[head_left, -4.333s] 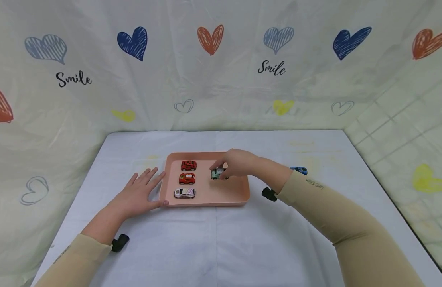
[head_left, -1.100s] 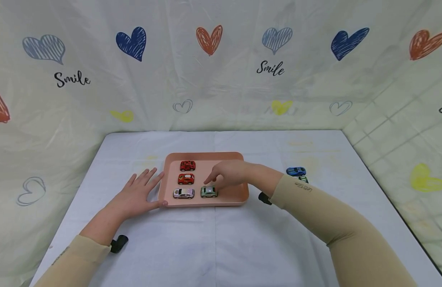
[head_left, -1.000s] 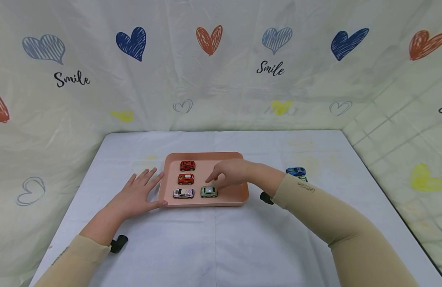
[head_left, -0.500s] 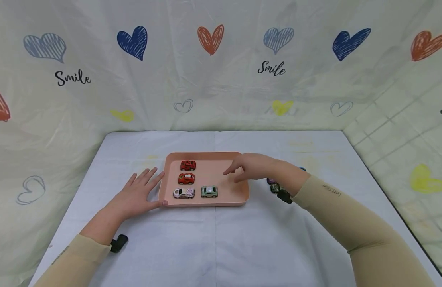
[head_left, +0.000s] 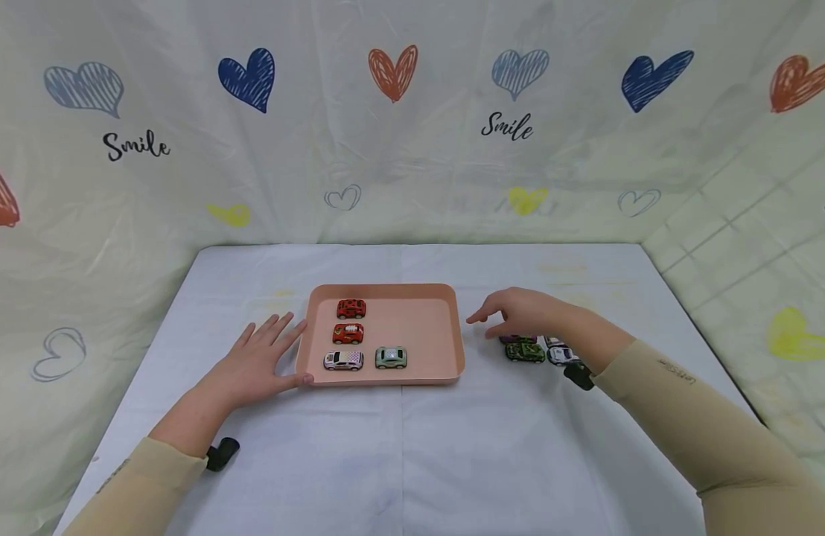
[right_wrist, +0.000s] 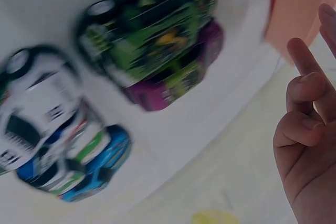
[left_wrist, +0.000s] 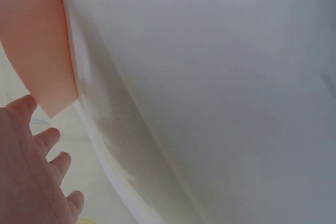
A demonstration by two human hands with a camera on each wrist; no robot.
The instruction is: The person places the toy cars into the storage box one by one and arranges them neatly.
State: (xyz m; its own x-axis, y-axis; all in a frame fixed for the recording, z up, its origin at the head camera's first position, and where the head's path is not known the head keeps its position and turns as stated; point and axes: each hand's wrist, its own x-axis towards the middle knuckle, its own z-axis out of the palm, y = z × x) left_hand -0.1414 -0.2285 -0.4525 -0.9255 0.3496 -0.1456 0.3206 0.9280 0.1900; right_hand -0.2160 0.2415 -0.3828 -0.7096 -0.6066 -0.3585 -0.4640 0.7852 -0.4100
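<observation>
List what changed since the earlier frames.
In the pink rectangular tray, the pale green toy car moved toward the near side and slightly left; the right hand released it and moved off rightward. The left hand, two red toy cars and white toy car stayed.

the left hand (head_left: 255, 366), fingers spread, touches the left edge of a pink tray (head_left: 426, 331) holding a red car (head_left: 351, 309), a second red car (head_left: 348, 333), a white car (head_left: 343, 361) and a mint car (head_left: 391, 358). the right hand (head_left: 528, 311), fingers loosely bent, is right of the tray near a green car (head_left: 525, 351) on a white tablecloth (head_left: 412, 454).
</observation>
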